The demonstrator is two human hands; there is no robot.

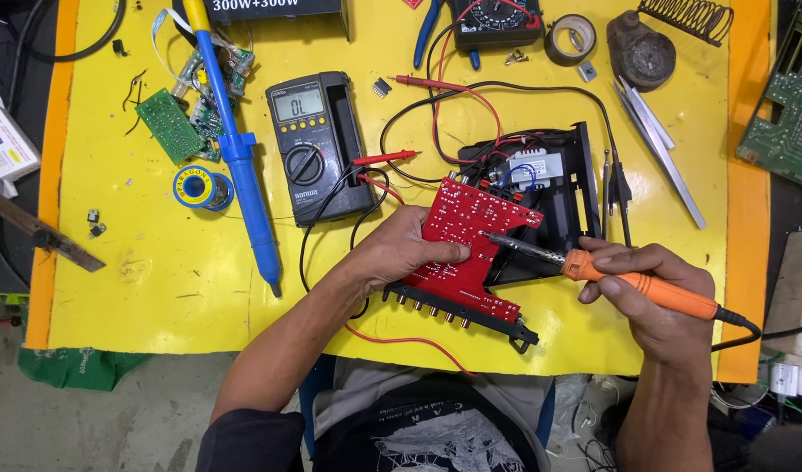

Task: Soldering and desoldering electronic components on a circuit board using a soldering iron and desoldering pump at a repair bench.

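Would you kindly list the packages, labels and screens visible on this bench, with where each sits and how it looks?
Multimeter screen: grey rectangular display on the black meter, centre of the yellow mat.
Second meter: black, top edge, its dial face partly cut off.
Black device label: top edge, white print on black.
Small carton: left edge, white with red and orange.
Solder spool label: round, blue and yellow, left of the meter.

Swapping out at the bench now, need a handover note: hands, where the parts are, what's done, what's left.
Left hand grips the red circuit board, tilted up over the open black case.
Right hand holds the orange soldering iron, tip on the board's upper face.
Multimeter, its red probes and the blue desoldering pump lie unused on the yellow mat.
Done: board lifted out, wires attached.
Left: can't tell which joints remain.
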